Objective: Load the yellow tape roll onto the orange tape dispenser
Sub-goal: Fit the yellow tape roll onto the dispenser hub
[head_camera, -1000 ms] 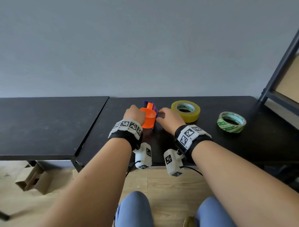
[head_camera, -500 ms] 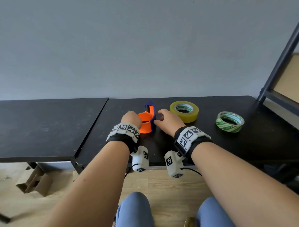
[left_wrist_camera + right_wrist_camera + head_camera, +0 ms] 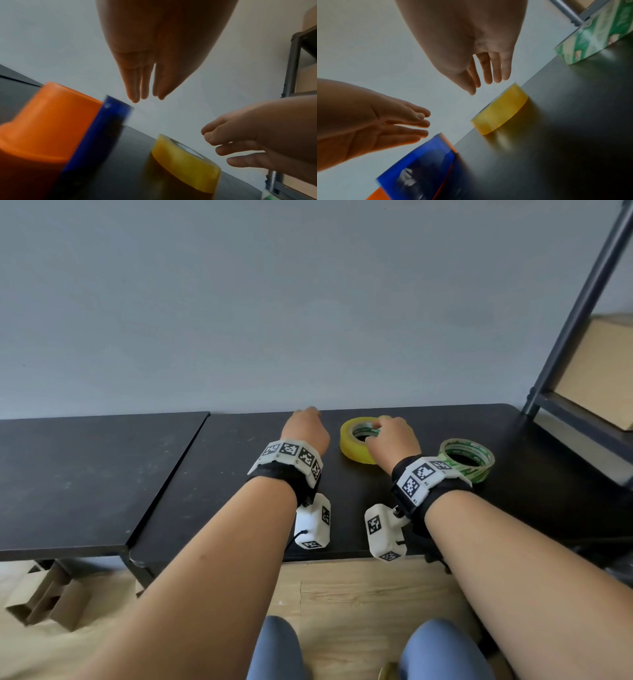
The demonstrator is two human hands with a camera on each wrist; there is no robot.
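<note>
The yellow tape roll [image 3: 354, 448] lies flat on the black table [image 3: 219, 474]. My right hand [image 3: 390, 440] hovers just over it with fingers relaxed; in the right wrist view its fingers [image 3: 489, 71] stay a little above the yellow tape roll [image 3: 500, 112]. The orange tape dispenser [image 3: 48, 121], with a blue part [image 3: 102, 135], stands left of the yellow tape roll [image 3: 185, 155]. My left hand [image 3: 305, 429] is above the dispenser with straight fingers [image 3: 135, 86], not touching it. In the head view that hand hides the dispenser.
A green tape roll [image 3: 466, 459] lies right of the yellow one. A black metal shelf [image 3: 575, 313] with a cardboard box stands at the far right. A second black table [image 3: 85, 474] adjoins on the left, and the wall runs close behind.
My left hand has let go of the dispenser and now hovers over it with fingers straight. My right hand has left the dispenser and moved right, over the yellow roll.
</note>
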